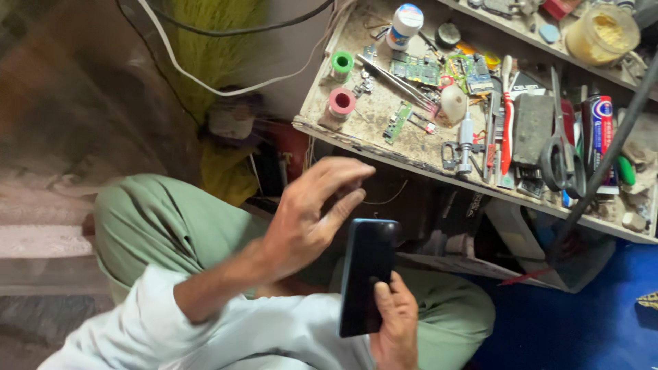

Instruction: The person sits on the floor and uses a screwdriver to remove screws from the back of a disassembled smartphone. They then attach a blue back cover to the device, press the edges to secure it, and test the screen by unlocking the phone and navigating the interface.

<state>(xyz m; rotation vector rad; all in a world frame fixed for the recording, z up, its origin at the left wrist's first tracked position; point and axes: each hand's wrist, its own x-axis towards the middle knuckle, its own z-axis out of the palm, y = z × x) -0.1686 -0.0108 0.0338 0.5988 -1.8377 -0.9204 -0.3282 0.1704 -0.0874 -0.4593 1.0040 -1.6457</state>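
Here, close up, the right hand is wrapped around the bottom of a dark phone, with the thumb pressed on its black face, and holds it up on end over the lap in green trousers. The left hand is spread wide with loose fingers and holds nothing; it hangs just beside the top of the phone, and whether a fingertip touches the edge I cannot tell. This looks like the step of checking the phone, and a tap or a turn would need a light, sure touch. Farther off, a dusty workbench holds a green roll, a pink roll, small green circuit boards, scissors and a red and blue tube. At the back stand a white jar with a blue and red label and a tub of yellow stuff.
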